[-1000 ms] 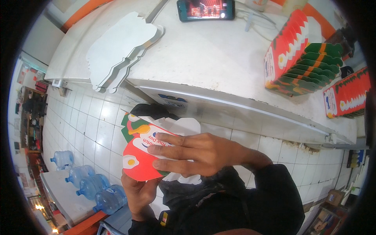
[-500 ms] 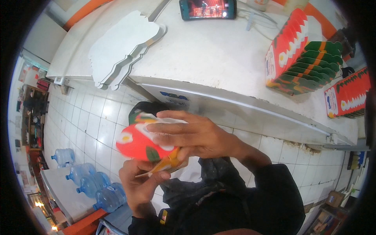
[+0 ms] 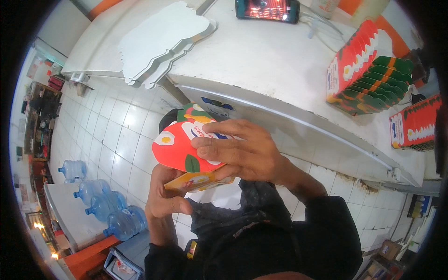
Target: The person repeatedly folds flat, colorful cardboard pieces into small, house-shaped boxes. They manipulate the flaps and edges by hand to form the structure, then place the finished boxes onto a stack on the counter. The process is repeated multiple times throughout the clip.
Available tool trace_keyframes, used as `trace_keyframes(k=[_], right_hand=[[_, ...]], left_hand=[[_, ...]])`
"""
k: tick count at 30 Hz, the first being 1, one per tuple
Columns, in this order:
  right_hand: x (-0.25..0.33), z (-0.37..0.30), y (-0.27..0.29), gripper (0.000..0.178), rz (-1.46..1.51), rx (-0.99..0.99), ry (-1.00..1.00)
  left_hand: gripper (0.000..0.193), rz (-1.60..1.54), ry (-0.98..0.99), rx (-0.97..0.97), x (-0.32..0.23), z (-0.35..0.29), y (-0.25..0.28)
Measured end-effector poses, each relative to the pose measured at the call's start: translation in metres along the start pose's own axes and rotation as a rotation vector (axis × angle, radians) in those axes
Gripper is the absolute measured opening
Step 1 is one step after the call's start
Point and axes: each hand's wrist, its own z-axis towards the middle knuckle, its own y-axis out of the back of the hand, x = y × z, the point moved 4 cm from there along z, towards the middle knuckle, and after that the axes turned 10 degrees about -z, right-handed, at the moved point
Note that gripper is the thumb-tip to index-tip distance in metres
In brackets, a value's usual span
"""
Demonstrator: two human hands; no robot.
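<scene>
Between my two hands, over my lap, is a printed paper food box [image 3: 179,151] with a red face, fried-egg and leaf pictures, and green and yellow sides. My right hand [image 3: 249,149] lies across the red face with its fingers, the thumb lower down by the yellow side. From the near left, my left hand [image 3: 163,193] supports the box, its fingers partly hidden behind the carton and its thumb standing off below the yellow side.
On the white counter [image 3: 261,60] stand a nested stack of similar red and green boxes [image 3: 368,79], another red stack [image 3: 415,123], white cut-out panels [image 3: 163,42] and a phone [image 3: 268,10]. Blue water jugs [image 3: 105,207] stand at the lower left.
The box has turned so its red face shows more fully. My left thumb has come away from the yellow side, and my right fingers have spread over the face. The view has shifted slightly.
</scene>
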Motion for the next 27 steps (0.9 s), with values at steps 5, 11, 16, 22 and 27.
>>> trace_keyframes(k=[5,11,16,22,27], right_hand=[[0.01,-0.001,-0.001,0.046,-0.067,0.016,-0.021],[0.013,0.01,0.003,0.041,0.093,0.028,0.016],[0.014,0.005,-0.004,0.037,0.081,0.077,0.045],[0.012,0.006,0.001,0.051,0.093,0.119,0.132],[-0.021,-0.003,0.018,0.064,0.035,-0.104,-0.211]], left_hand=[[0.074,0.104,0.049,-0.073,-0.005,0.002,-0.002],[0.066,0.216,-0.09,-0.266,-0.011,-0.03,-0.003],[0.066,0.213,-0.11,-0.088,-0.009,-0.048,0.017],[0.057,0.324,0.105,-0.091,-0.01,-0.025,0.022],[0.042,0.743,0.026,-0.045,-0.012,-0.016,0.008]])
